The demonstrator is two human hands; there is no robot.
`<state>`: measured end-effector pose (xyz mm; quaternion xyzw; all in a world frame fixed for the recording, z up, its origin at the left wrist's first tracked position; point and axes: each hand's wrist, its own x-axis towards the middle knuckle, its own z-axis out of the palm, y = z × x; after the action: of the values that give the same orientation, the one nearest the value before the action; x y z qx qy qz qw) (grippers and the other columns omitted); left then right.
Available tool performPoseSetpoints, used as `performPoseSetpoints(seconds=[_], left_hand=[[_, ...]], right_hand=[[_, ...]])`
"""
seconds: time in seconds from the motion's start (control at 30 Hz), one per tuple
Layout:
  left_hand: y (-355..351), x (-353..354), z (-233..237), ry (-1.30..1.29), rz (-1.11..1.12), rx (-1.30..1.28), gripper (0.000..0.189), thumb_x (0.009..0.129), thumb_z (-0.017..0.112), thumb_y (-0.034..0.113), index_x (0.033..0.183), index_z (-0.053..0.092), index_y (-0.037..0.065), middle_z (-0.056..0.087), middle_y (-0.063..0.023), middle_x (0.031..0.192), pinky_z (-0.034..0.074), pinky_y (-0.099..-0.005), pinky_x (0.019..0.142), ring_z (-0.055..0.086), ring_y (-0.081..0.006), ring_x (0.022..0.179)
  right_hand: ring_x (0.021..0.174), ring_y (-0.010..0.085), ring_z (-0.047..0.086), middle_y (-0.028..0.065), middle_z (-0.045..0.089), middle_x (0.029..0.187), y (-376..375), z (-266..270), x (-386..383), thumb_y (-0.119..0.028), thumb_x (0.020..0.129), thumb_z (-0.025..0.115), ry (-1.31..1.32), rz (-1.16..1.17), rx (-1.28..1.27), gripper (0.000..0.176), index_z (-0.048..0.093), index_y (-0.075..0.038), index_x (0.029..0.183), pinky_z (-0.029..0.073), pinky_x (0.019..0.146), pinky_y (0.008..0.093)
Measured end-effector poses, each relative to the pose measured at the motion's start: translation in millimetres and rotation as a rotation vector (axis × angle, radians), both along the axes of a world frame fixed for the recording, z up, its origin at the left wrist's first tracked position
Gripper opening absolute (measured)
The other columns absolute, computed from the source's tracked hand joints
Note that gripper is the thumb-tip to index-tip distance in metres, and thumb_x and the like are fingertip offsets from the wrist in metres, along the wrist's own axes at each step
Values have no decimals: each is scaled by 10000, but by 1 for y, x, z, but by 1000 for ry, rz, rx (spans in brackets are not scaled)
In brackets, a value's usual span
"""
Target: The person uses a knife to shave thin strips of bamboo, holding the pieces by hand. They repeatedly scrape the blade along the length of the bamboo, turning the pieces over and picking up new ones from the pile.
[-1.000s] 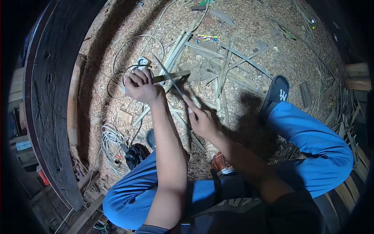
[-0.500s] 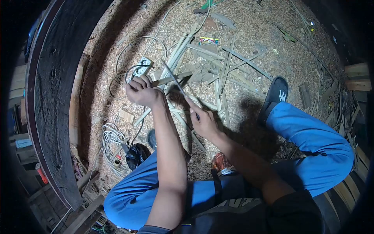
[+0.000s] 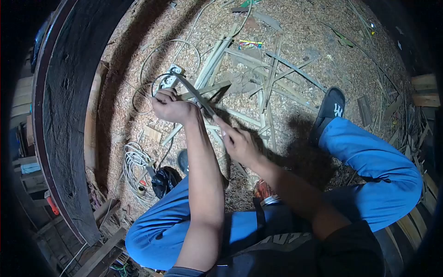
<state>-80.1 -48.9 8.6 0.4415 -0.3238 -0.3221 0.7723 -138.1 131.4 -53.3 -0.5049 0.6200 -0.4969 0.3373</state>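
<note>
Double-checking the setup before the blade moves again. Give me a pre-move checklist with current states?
1. Blade held in right hand: ok.
2. Stick held in left hand: ok.
3. Blade resting on stick: cannot tell; they cross in view, contact unclear.
4. Blade tip well away from power strip: cannot tell; the tip overlaps it in view, height gap unclear.
5. Power strip well away from left hand: not ok; it lies right by that hand in view.
6. Gloves on: not ok; both hands bare.
</note>
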Motion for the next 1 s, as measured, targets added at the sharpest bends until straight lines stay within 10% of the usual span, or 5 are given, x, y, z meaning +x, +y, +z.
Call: performPoseSetpoints(seconds=[0.27,0.37,0.53,0.67,1.0], left_hand=[[1,-9,4,-121,-206,-95,362,1024,300,140,663,327,115,339,-14,692,285,-283,633,308,-129,654],[3,-19,9,-80,-176,-51,412,1044,296,193,642,301,104,288,5,648,251,-304,622,266,-128,627],[10,-43,8,-105,-306,-86,412,1039,274,207,642,305,102,299,-7,642,251,-310,613,267,-136,620],[7,-48,-2,-176,-197,-182,396,1019,263,191,641,310,80,356,-55,645,286,-284,611,319,-149,606],[9,-69,11,-35,-482,-104,403,986,318,230,603,306,106,336,-42,605,226,-256,458,280,-120,508]], right_hand=[[638,349,686,224,663,1113,-10,17,-4,-74,948,480,-92,-16,-128,519,420,-137,1460,536,600,437],[746,350,705,203,632,1202,-11,15,-34,-89,963,475,-80,-18,452,492,434,-139,1451,569,660,388],[1170,373,587,235,595,1264,-11,31,-25,-95,967,477,-169,-47,56,450,477,-106,1416,472,965,394],[1140,373,610,245,621,1213,-13,9,-43,-89,960,490,-155,-53,479,424,502,-52,1383,484,950,385],[1148,386,590,262,630,1171,-14,-38,-47,-139,970,504,-68,-232,239,341,581,11,1266,489,956,389]])
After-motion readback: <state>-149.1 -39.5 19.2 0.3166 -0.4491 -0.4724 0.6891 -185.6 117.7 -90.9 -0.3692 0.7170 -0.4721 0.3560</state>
